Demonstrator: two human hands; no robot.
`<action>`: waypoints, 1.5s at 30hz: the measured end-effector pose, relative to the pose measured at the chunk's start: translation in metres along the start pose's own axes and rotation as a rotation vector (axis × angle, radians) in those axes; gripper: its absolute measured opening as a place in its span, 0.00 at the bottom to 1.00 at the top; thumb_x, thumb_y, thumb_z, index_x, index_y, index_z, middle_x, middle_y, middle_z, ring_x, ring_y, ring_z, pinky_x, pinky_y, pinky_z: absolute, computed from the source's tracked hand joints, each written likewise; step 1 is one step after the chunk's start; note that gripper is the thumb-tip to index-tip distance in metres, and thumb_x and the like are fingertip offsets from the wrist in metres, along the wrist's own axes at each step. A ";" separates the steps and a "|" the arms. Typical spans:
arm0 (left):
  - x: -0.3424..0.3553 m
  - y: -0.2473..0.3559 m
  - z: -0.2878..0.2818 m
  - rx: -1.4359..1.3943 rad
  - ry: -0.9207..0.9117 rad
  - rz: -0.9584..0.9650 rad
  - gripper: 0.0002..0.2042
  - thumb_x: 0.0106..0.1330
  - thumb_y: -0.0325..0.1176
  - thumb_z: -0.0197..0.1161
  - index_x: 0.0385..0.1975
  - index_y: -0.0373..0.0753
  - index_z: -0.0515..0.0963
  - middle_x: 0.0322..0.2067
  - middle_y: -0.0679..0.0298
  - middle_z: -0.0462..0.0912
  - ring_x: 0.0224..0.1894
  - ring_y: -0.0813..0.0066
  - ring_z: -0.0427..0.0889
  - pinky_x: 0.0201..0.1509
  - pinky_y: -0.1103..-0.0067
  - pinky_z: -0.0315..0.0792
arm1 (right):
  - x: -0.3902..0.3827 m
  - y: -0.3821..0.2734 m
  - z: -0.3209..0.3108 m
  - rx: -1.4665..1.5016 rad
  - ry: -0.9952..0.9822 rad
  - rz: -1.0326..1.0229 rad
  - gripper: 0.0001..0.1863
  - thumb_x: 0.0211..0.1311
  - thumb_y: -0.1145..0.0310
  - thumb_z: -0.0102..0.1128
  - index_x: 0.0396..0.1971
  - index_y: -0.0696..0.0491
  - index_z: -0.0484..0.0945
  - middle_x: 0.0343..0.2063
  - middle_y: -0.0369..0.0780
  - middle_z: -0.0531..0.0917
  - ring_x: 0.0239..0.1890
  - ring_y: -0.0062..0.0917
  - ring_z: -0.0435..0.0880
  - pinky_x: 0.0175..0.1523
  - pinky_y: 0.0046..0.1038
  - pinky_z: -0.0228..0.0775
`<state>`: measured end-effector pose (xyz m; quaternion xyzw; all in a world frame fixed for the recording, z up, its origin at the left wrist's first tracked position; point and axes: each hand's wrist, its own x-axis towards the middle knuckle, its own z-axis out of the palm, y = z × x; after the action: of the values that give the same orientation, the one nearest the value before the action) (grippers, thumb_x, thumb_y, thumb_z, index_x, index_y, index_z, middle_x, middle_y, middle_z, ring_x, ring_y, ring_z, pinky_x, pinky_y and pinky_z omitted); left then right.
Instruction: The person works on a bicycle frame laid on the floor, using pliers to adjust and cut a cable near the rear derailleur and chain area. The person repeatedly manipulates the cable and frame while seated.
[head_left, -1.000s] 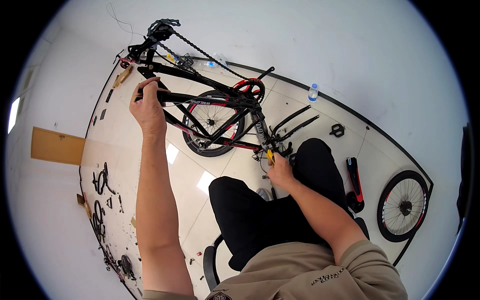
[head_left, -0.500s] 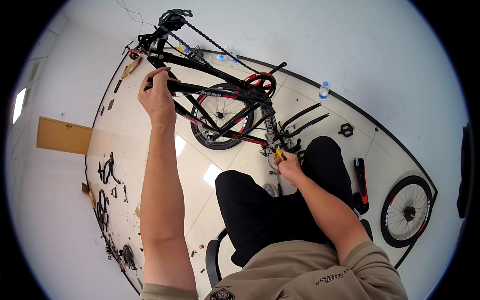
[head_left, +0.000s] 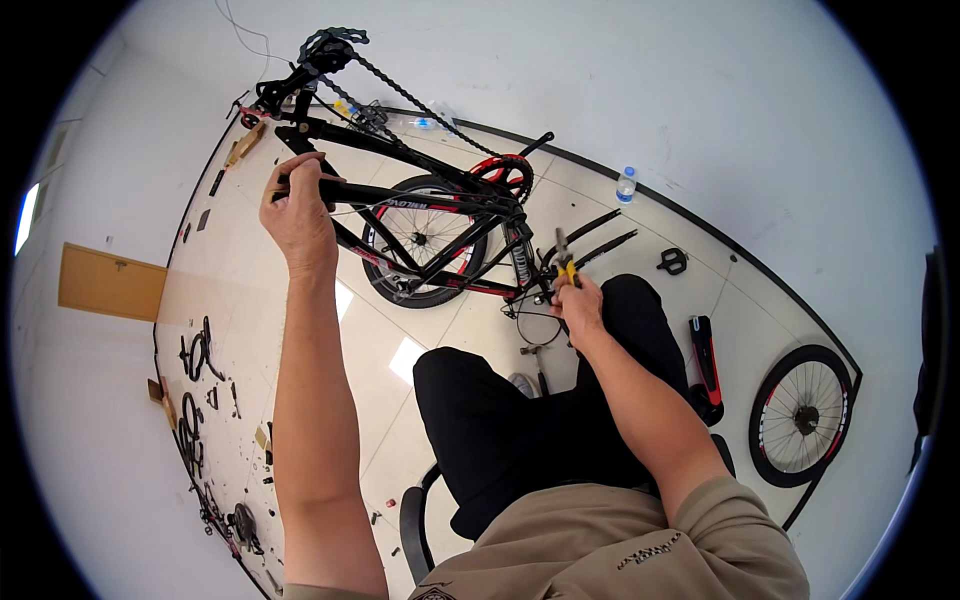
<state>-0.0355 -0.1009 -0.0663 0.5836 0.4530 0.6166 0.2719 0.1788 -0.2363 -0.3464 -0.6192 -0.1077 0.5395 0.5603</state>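
A black bicycle frame (head_left: 465, 245) with red and white lettering hangs tilted in front of me. My left hand (head_left: 300, 218) is closed round the free end of one of its tubes. In my right hand (head_left: 582, 308) is a pair of pliers (head_left: 566, 262) with yellow and black handles, jaws pointing up, beside the fork end of the frame and apart from it. The chain (head_left: 410, 92) runs from the derailleur (head_left: 328, 55) at the top to the red and black chainring (head_left: 507, 178). A thin cable (head_left: 535, 340) loops below the fork end.
A hammer (head_left: 540, 372) lies by my shoe. One wheel (head_left: 808, 418) leans at the right; another wheel (head_left: 420, 240) is behind the frame. A pedal (head_left: 672, 261), a water bottle (head_left: 626, 186) and a red-black part (head_left: 705, 370) are at the right. Several loose parts lie at the left.
My right hand has drawn the pliers away from the fork end of the frame and turned their jaws upward. The left hand keeps its hold; the whole view has shifted slightly.
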 end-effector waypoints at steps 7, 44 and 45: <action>-0.002 0.001 0.000 -0.008 0.005 -0.002 0.10 0.64 0.33 0.61 0.35 0.32 0.81 0.21 0.62 0.82 0.22 0.83 0.72 0.25 0.85 0.62 | 0.029 0.004 -0.005 -0.552 -0.013 -0.416 0.06 0.58 0.75 0.52 0.35 0.58 0.77 0.32 0.48 0.80 0.37 0.43 0.81 0.46 0.39 0.73; -0.003 0.002 -0.002 -0.019 -0.015 0.027 0.09 0.65 0.32 0.61 0.36 0.31 0.79 0.22 0.60 0.83 0.24 0.81 0.76 0.29 0.85 0.64 | 0.027 0.001 0.000 -0.635 0.006 -0.536 0.06 0.56 0.79 0.53 0.34 0.57 0.75 0.35 0.50 0.80 0.41 0.46 0.80 0.48 0.40 0.72; -0.004 0.003 -0.003 -0.016 -0.015 0.021 0.09 0.65 0.32 0.61 0.36 0.31 0.79 0.22 0.60 0.83 0.24 0.81 0.76 0.29 0.85 0.64 | 0.029 0.002 -0.001 -0.607 0.013 -0.515 0.06 0.56 0.79 0.53 0.34 0.57 0.75 0.35 0.50 0.79 0.41 0.47 0.80 0.48 0.41 0.72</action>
<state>-0.0375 -0.1060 -0.0653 0.5906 0.4400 0.6188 0.2735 0.1900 -0.2161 -0.3643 -0.7128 -0.4103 0.3211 0.4696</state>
